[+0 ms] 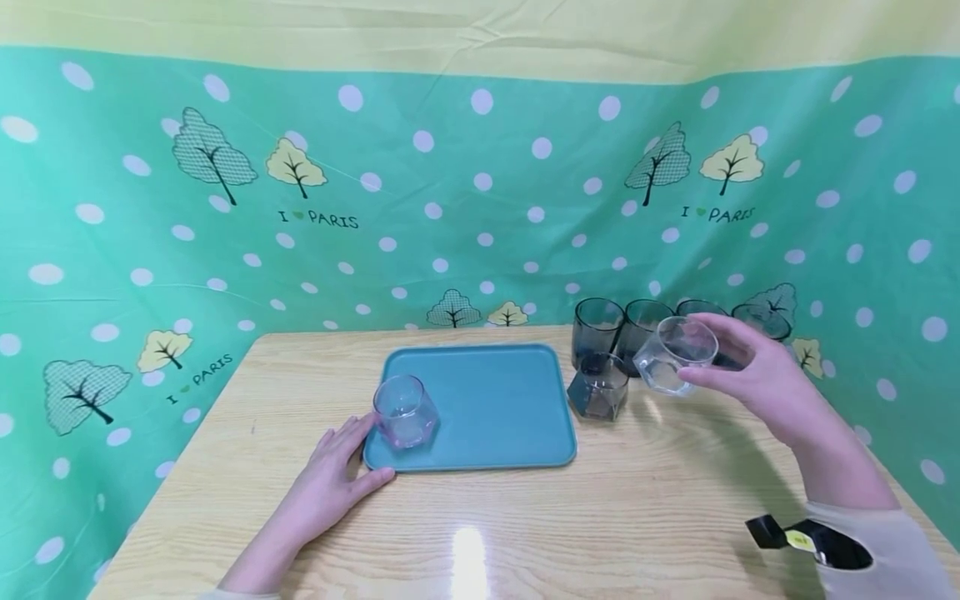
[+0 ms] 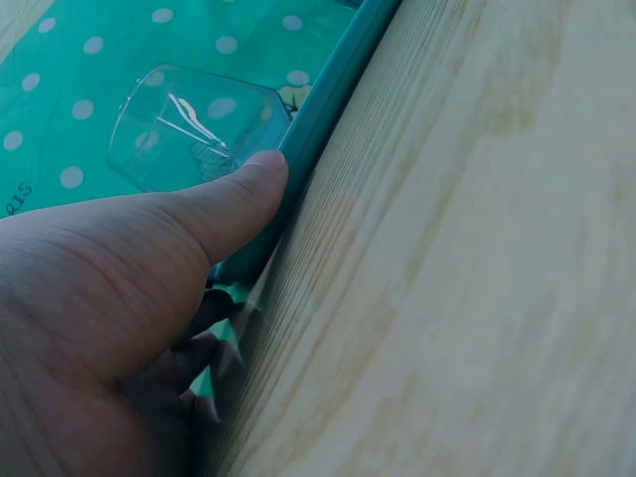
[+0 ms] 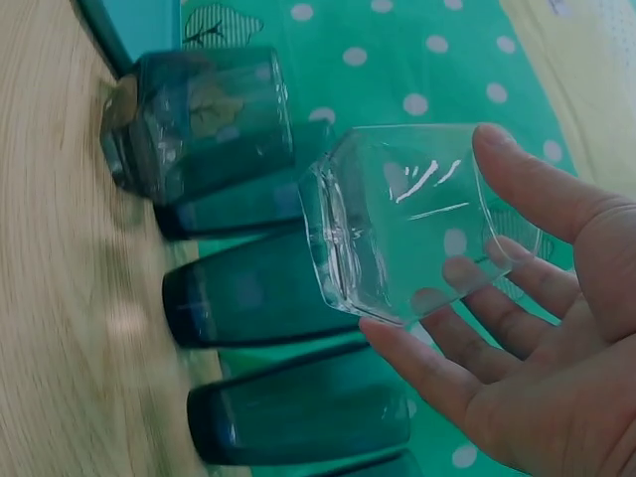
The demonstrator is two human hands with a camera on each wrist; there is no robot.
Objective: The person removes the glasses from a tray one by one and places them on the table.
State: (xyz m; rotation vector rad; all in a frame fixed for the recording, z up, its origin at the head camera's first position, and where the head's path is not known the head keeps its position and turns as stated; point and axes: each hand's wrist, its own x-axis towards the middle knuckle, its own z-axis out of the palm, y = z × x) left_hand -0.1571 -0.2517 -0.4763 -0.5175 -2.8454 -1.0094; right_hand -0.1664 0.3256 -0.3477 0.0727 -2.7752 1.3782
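Observation:
My right hand (image 1: 757,375) holds a clear faceted glass (image 3: 397,219) above the table, thumb at its rim on one side and fingers along the other; the glass is tilted. A smoky faceted glass (image 1: 600,396) stands on the table just left of it. At the front-left corner of a blue tray (image 1: 495,408), my left hand (image 1: 330,483) touches the edge. The left thumb (image 2: 263,174) lies against the tray's rim, fingers stretched along its left side. Another clear glass (image 1: 405,421) stands on the tray's left part, close to the left fingertips.
Several tall dark glasses (image 1: 597,329) stand in a row at the back right, behind the held glass and partly hidden by the right hand. The wooden table (image 1: 525,525) meets a green dotted curtain (image 1: 480,208) along its back edge.

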